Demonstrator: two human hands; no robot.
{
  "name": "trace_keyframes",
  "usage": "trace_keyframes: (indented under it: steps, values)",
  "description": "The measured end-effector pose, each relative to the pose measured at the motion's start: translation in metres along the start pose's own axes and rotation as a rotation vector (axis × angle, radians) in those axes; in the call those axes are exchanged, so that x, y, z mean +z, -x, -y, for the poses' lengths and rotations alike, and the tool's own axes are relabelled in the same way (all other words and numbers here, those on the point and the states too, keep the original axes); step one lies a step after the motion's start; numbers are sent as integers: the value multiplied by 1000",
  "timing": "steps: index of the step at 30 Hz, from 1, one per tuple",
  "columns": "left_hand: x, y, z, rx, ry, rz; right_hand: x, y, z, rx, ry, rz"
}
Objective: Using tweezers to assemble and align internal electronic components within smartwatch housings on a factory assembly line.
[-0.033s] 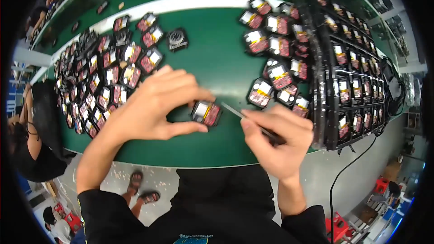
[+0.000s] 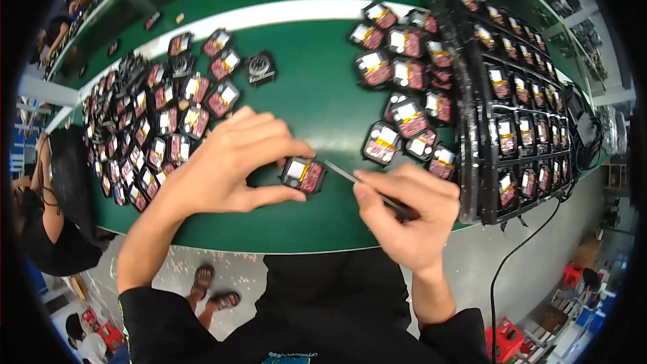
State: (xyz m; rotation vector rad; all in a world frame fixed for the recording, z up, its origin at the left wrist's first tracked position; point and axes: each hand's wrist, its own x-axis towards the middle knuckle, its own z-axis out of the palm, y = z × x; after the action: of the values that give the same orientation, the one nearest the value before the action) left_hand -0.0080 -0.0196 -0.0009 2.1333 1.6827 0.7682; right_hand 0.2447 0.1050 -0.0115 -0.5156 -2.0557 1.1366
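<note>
In the head view, the left hand (image 2: 236, 167) has its grip clamped on a small black case (image 2: 304, 175) at the near middle of the desk (image 2: 317, 104). The right hand (image 2: 414, 222) clasps a thin tool (image 2: 341, 172), its tip just right of the case. More cases (image 2: 164, 122) crowd the left; a black tray (image 2: 475, 182) stands right.

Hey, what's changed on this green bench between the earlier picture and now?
Nothing clearly moved, was grasped or released; only the view shifts slightly. The left hand still holds the squarish black-framed red-and-white device, the right hand the thin straight grey tool.
</note>
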Motion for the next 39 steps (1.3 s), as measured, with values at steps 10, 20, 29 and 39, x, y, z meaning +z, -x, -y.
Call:
trace_keyframes:
  steps: [10, 20, 29, 39]
  values:
    - [-12, -20, 5, -177, 125, -213, -8, 11, -12, 63, -281, -12]
    - [-16, -156, 87, -45, -11, -350, 1, 10, -6, 59, -313, 53]
    - [-15, -142, 90, -73, 45, -266, -6, 14, -7, 144, -303, 0]
    - [-112, -14, 198, -619, -554, -366, -2, 12, -10, 130, -292, 26]
